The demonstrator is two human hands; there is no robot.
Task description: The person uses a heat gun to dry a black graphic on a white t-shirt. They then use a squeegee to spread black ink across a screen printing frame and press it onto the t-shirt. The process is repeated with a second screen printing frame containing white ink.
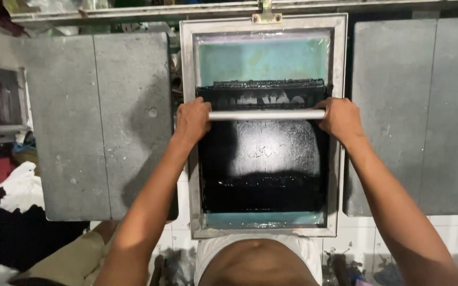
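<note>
Gripping the long squeegee with the round silver metal handle [266,114], we closed our left hand [192,119] around one end and our right hand [341,117] around the other. It lay across the upper half of the rectangular metal-framed printing screen [264,23], spread with black ink [263,193], between two grey rectangular platens [99,122].
</note>
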